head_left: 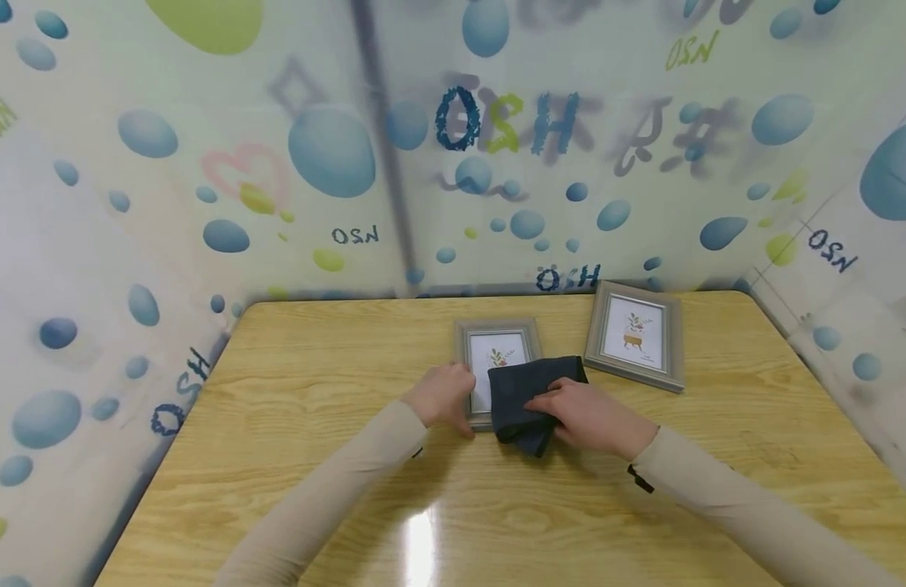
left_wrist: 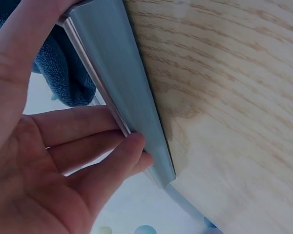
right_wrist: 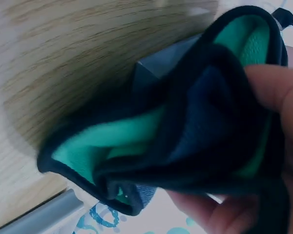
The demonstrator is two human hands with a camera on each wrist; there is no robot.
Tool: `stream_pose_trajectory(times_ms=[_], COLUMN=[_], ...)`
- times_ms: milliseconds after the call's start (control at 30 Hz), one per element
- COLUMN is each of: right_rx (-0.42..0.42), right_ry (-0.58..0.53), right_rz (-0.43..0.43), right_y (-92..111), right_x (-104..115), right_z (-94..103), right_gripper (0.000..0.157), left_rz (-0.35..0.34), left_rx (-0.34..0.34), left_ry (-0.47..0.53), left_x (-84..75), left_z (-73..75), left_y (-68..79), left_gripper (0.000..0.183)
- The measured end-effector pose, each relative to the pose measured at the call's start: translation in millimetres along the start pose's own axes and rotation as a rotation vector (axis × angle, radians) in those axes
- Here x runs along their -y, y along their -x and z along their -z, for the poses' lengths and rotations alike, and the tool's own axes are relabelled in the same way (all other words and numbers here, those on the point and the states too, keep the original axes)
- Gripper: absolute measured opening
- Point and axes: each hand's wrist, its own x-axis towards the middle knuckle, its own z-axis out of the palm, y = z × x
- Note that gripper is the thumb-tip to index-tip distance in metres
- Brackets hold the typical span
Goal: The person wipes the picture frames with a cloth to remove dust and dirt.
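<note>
A grey picture frame (head_left: 535, 333) with a plant print lies on the table, its lower right part covered by a folded dark blue cloth (head_left: 522, 399). My left hand (head_left: 444, 395) grips the frame's left side; in the left wrist view, fingers and thumb meet around its grey edge (left_wrist: 122, 83). My right hand (head_left: 588, 414) holds the cloth against the frame's lower right. Seen from the right wrist, the cloth (right_wrist: 210, 122) is bunched, with a bright green underside and black trim, and the thumb (right_wrist: 273, 85) presses on it.
A second grey picture frame (head_left: 673, 342), with a potted-plant print, lies tilted to the right, close beside the first. Both are on a light wood table (head_left: 335, 359). A patterned backdrop (head_left: 453, 220) rises along the far edge, with side panels left and right.
</note>
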Motion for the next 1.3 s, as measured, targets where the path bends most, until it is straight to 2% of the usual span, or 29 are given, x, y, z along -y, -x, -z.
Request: stream_pose_trajectory(times_ms=[133,267,400,567,733,867,1000,1167,1300], right_rx=[-0.047,-0.061,-0.063,-0.042,-0.023,-0.006,-0.015,-0.047,-0.033], right_ry=[0.014,0.086,0.126,0.117,0.113,0.149,0.168,0.12,0.078], right_rz=[-0.026,-0.074,-0.131,-0.192,-0.223,-0.18,-0.1,0.022,0.09], right_y=[-5.8,-20.4,-39.6,-60.7,-70.3,-64.8,-46.8,-17.8,-0.2], right_x=[-4.3,-17.7,-35.7,-59.0,-71.9,-67.1,-53.4,-34.9,-23.2], right_z=[-4.6,-9.0,-7.7,-6.8,-7.9,-7.4,-9.2,-13.1,-11.8], right_gripper=[0.036,0.036,0.036,0.039,0.04,0.038,0.038,0.039,0.04], left_rz=[0.003,-0.007,-0.021,-0.016,-0.001,0.013,0.015,0.009,0.01], left_rx=[0.013,0.015,0.01,0.03,0.046,0.048,0.037,0.025,0.025], left_ry=[0.025,0.03,0.024,0.02,0.017,0.029,0.027,0.016,0.015], left_x=[0.4,-0.4,-1.5,-3.8,-5.7,-5.6,-3.9,-1.9,-0.9], left_z=[1.6,3.8,4.1,2.4,1.5,1.6,0.5,2.3,4.8], left_y=[1.1,2.1,0.9,-2.6,-4.3,-3.2,-2.2,-0.8,0.8], left_gripper=[0.051,0.05,0.049,0.048,0.05,0.051,0.051,0.051,0.051])
